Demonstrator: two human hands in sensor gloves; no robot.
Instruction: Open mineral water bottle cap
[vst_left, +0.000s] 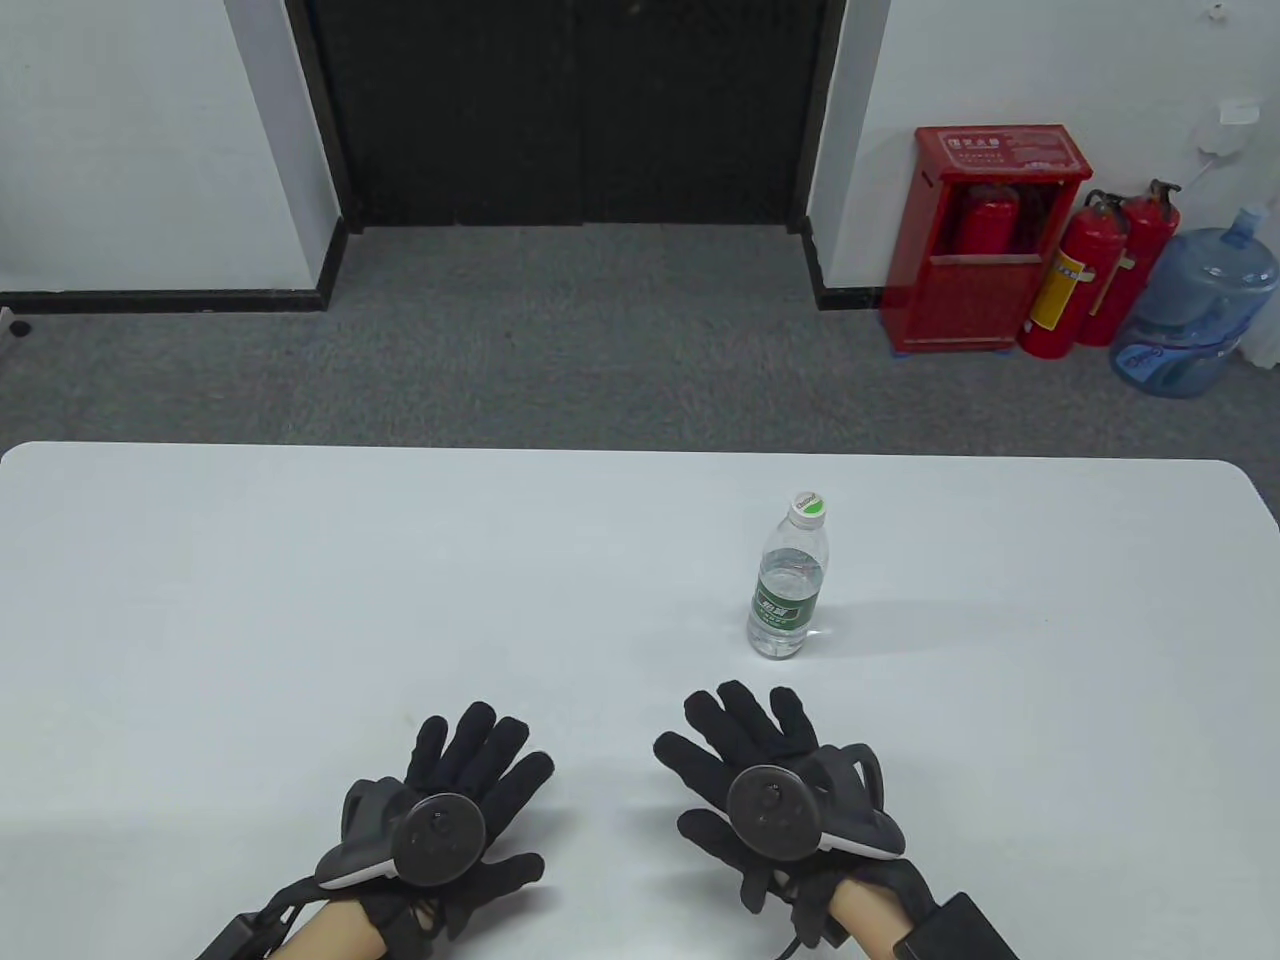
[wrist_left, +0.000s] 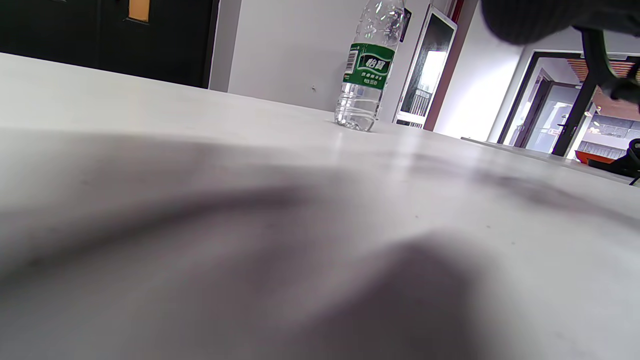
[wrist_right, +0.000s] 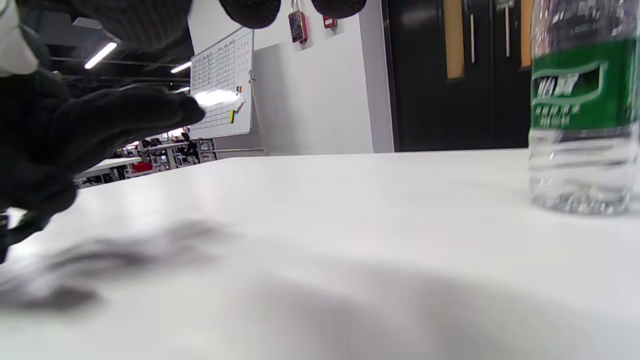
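A clear mineral water bottle (vst_left: 788, 590) with a green label stands upright on the white table (vst_left: 300, 600), right of centre. Its green and white cap (vst_left: 808, 507) is on. My left hand (vst_left: 470, 790) lies flat and open near the front edge, left of centre, holding nothing. My right hand (vst_left: 750, 745) lies flat and open beside it, a short way in front of the bottle, holding nothing. The bottle shows in the left wrist view (wrist_left: 367, 70) with its cap cut off, and close at the right edge in the right wrist view (wrist_right: 582, 110).
Beyond the table's far edge is grey carpet with a red extinguisher cabinet (vst_left: 985, 240), two red extinguishers (vst_left: 1095, 270) and a blue water jug (vst_left: 1195, 310) at the back right. A dark door (vst_left: 570, 110) is at the back.
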